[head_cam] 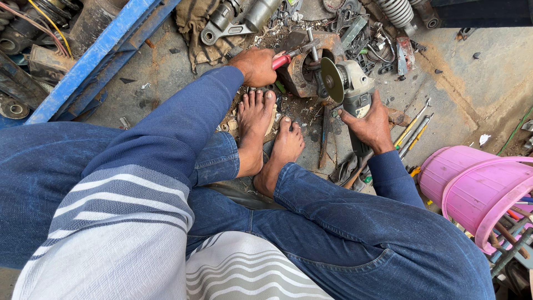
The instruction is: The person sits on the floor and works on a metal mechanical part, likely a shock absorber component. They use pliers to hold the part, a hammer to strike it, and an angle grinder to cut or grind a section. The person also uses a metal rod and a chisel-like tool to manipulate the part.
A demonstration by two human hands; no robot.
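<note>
My left hand (256,65) grips the red handle of a pair of pliers (290,55), whose jaws reach onto a rusty metal block (300,78) on the ground. A metal rod (314,55) stands at the block where the jaws end. My right hand (368,123) holds a grey angle grinder (352,89); its disc (331,80) sits close beside the rod and the block. My bare feet (269,130) rest on the ground just below the block.
A pink bucket (472,189) holding tools stands at the right. Screwdrivers (413,130) lie beside the grinder. Metal parts and springs (355,22) crowd the top of the view. A blue metal frame (94,55) runs along the upper left.
</note>
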